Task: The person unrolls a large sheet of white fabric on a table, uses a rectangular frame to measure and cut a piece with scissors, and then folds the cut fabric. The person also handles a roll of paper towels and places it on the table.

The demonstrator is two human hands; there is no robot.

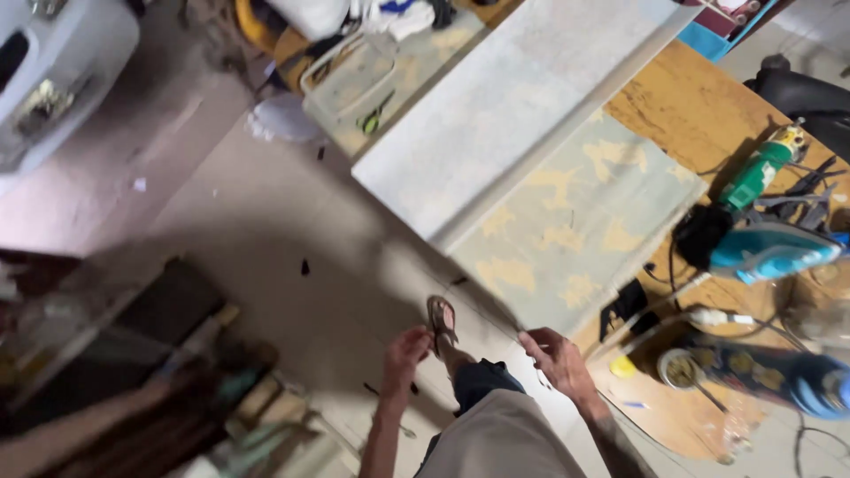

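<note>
Looks like a workshop. Plywood bench [708,115] w/ paint-stained boards, a green angle grinder [760,171], blue power tools + tangled cords. Scrap wood [257,403] piled on the concrete floor [266,221].

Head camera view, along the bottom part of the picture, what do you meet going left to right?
Blurred pile of wood scraps → left hand → brown sandal on a foot → right hand → round tin with brush → blue patterned power tool.

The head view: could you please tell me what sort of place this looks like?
Probably a home workshop: a worn wooden workbench carries a green power tool and tangled cables, with a long pale board laid across it.
</note>
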